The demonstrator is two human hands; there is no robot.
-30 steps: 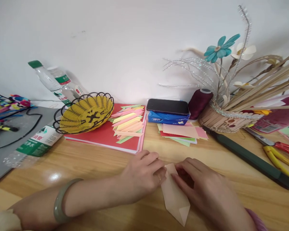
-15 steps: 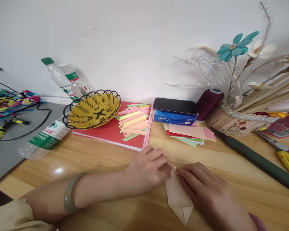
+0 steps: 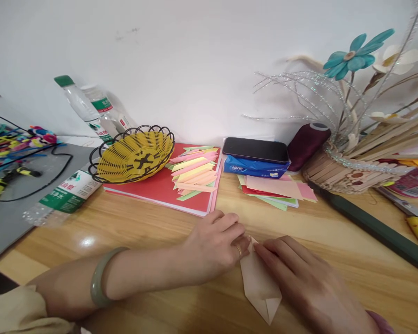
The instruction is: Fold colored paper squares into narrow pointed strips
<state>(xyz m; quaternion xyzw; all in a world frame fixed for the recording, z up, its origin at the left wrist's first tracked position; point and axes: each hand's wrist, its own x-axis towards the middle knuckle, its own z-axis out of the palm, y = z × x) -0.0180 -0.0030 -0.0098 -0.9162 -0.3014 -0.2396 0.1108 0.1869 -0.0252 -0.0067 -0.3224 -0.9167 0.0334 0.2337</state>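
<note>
A pale peach piece of folded paper [image 3: 261, 287] lies on the wooden table, its lower end coming to a point with a folded flap. My left hand [image 3: 218, 243], with a ring and a jade-coloured bangle, pinches the paper's upper tip between curled fingers. From the right, my right hand [image 3: 299, 273] has its fingertips on the same tip and its fingers along the paper's right edge. The thumb of my right hand is mostly hidden. Beyond my hands, folded coloured strips [image 3: 195, 171] rest on red paper [image 3: 156, 192].
A yellow basket [image 3: 135, 155] and plastic bottles [image 3: 69, 190] stand at the left. Behind my hands are a phone [image 3: 256, 150] on a blue tissue pack [image 3: 254, 168] and loose coloured papers [image 3: 271, 188]. A dark green bar [image 3: 372, 227], scissors [image 3: 400, 204] and a flower basket [image 3: 348, 174] are at the right.
The camera view has shifted slightly, moving the objects at the right outward. Both hands keep almost the same hold on the paper's tip.
</note>
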